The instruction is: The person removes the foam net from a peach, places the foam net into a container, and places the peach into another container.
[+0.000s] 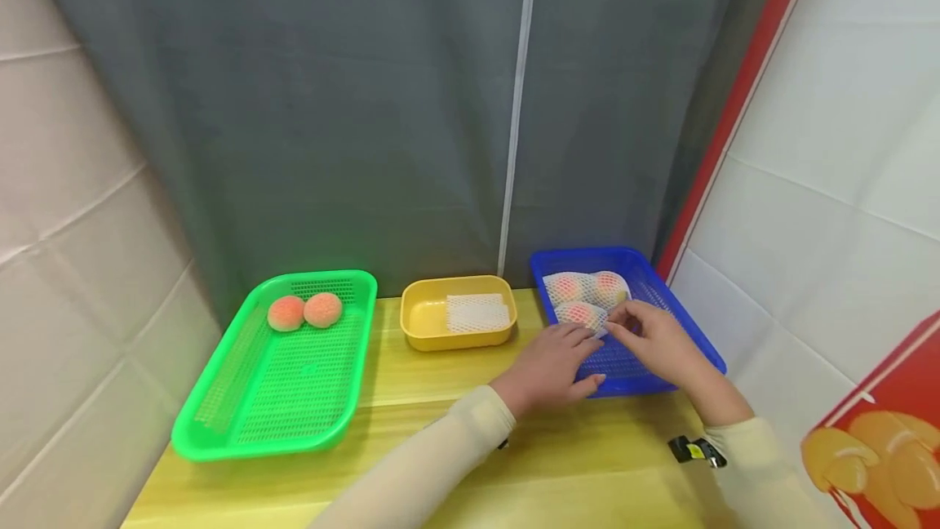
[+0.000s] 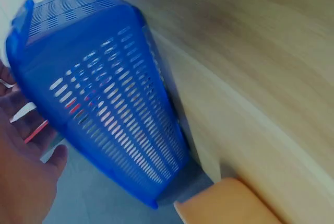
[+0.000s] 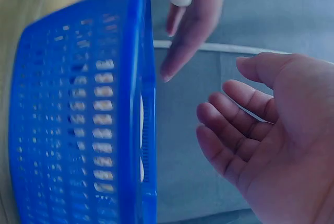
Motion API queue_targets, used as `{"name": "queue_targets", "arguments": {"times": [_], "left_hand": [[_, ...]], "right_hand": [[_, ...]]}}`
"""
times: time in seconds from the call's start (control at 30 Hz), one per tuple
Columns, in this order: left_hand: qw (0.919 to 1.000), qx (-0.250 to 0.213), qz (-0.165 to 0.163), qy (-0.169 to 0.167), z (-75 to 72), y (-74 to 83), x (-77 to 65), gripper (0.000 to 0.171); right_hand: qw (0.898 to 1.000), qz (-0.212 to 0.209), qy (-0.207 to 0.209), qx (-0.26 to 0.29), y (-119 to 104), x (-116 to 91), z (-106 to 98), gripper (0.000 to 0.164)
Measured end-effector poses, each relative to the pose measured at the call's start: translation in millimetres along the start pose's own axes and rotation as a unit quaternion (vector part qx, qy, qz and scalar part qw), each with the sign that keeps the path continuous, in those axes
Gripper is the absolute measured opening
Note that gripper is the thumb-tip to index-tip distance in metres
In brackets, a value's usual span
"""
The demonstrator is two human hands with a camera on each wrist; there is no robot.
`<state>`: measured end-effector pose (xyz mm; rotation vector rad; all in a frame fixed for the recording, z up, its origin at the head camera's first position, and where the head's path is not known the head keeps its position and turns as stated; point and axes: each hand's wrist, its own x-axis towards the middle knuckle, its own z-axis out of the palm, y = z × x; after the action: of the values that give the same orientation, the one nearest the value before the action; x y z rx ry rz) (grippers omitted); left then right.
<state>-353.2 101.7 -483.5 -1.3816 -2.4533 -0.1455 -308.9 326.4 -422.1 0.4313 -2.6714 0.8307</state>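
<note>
Three peaches in white foam nets, among them the nearest netted peach point(image 1: 580, 315), lie together in the left part of the blue basket point(image 1: 624, 384). My left hand point(image 1: 547, 366) is over the basket's near left edge, fingers extended beside the nearest netted peach. On the other side, my right hand point(image 1: 657, 341) hovers above the basket close to the same peach. In the right wrist view, the right hand point(image 3: 271, 125) has loosely bent fingers with nothing between them. The left wrist view shows the left hand point(image 2: 26, 161) partly hidden behind the basket wall.
A yellow box point(image 1: 422, 341) in the middle holds white foam nets point(image 1: 477, 313). On the left, a green basket point(image 1: 294, 390) contains two bare peaches, a left peach point(image 1: 285, 313) and a right peach point(image 1: 323, 310). A grey curtain point(image 1: 367, 104) hangs behind the wooden table point(image 1: 411, 411).
</note>
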Motion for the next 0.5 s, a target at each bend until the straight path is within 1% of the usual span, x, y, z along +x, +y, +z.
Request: {"name": "queue_targets", "arguments": {"times": [0.13,0.2,0.27,0.4,0.5], "left_hand": [[0.9996,-0.015,0.017,-0.016,11.8,4.3,10.9,0.065],[0.9995,-0.017,0.018,-0.021,15.9,6.4,13.0,0.064],[0.9996,-0.010,0.019,-0.020,18.9,8.2,14.1,0.063],[0.9995,0.019,0.022,-0.016,22.3,9.1,13.9,0.061],[0.9991,0.031,0.024,-0.015,24.5,9.2,14.0,0.061]], "right_hand": [[1.000,0.006,-0.011,-0.014,8,5,-6,0.007],[1.000,0.005,-0.026,-0.016,9,10,-7,0.007],[0.999,-0.004,-0.040,-0.021,8,16,-7,0.007],[0.997,-0.027,-0.067,-0.034,5,36,-7,0.008],[0.994,-0.037,-0.092,-0.050,7,55,-6,0.010]]}}
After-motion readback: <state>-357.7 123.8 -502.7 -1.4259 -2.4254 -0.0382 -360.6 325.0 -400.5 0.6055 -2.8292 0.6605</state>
